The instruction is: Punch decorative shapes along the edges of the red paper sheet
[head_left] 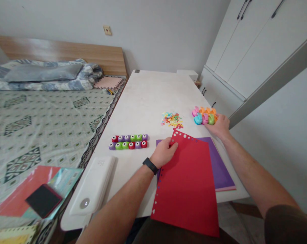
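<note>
- The left hand (pixel 165 153) pinches the red sheet (pixel 187 179) near its upper left corner, thumb on top, probably so that the paper does not slip.
- This red sheet lies partly over the purple paper (pixel 220 169), and its lower end goes beyond the edge of the white table (pixel 153 91), toward the person.
- The right hand (pixel 219 124) is at the pastel punches (pixel 202 116), touching the nearest ones; its fingertips are hidden, so I cannot tell if they are closed on one.
- The small punches (pixel 128 141) stand in two rows at the left, perhaps for easy choosing.
- The paper bits (pixel 172 119) lie in a loose heap beyond the sheet, apparently gathered away from the working place.
</note>
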The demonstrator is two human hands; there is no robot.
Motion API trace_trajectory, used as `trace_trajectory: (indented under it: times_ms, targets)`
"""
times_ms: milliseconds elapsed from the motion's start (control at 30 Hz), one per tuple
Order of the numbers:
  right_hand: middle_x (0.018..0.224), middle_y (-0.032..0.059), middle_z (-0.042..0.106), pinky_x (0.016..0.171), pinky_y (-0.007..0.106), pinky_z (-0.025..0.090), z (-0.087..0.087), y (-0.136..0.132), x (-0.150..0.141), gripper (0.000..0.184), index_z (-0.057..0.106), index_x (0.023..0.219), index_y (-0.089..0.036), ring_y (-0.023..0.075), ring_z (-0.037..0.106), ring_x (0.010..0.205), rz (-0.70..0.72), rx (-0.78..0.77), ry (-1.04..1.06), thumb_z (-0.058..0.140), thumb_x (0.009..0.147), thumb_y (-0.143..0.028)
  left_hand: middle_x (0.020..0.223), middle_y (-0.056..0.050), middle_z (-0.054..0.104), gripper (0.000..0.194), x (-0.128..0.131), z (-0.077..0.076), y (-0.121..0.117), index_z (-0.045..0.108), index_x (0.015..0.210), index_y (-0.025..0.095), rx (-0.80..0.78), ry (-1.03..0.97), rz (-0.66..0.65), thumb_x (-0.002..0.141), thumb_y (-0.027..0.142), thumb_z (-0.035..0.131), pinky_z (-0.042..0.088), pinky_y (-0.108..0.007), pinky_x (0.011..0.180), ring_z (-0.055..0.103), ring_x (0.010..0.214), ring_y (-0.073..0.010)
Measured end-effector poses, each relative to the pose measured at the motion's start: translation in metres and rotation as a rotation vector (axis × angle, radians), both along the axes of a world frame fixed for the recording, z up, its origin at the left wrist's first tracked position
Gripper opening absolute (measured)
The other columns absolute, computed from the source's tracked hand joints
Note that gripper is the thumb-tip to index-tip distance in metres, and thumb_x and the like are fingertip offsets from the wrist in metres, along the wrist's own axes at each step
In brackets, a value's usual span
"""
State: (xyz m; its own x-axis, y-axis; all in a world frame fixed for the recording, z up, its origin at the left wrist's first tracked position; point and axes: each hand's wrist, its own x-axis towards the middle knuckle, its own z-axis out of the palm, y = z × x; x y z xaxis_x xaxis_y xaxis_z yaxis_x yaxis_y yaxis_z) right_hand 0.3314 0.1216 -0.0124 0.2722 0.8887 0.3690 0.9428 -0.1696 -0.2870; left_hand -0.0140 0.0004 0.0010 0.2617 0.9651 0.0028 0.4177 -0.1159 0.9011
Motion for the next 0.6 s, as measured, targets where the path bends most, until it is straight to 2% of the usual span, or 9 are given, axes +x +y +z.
trace_trajectory:
  times_ms: [267,467,600]
  targets:
    - [0.129,0.0204,0.058,0.107,0.051,0.038,-0.014,0.004,0.034,0.073,0.050,0.131,-0.016,0.0380,0.051,0.122,-0.057,0.000,-0.056,0.074,0.070,-0.047,0.069,0.003,0.056,0.026,0.000,-0.003,0.000,0.054,0.080,0.020,-0.004,-0.016,-0.011,0.094,0.042,0.054,0.030,-0.027,0.059,0.047,0.062,-0.0133]
    - [0.125,0.0190,0.061,0.105,0.052,0.041,-0.018,0.012,0.039,0.068,0.050,0.128,-0.017,0.0358,0.056,0.116,-0.055,-0.018,-0.032,0.073,0.072,-0.047,0.070,0.002,0.057,0.025,0.000,-0.003,0.001,0.056,0.082,0.019,-0.006,-0.012,-0.016,0.094,0.042,0.054,0.031,-0.027,0.059,0.047,0.063,-0.0140]
    - [0.125,0.0186,0.062,0.105,0.052,0.041,-0.016,0.011,0.039,0.071,0.051,0.128,-0.018,0.0369,0.056,0.117,-0.052,-0.013,0.013,0.076,0.067,-0.046,0.069,0.002,0.057,0.026,0.000,-0.002,0.001,0.054,0.080,0.020,-0.016,-0.010,-0.011,0.093,0.042,0.055,0.031,-0.027,0.059,0.046,0.063,-0.0139]
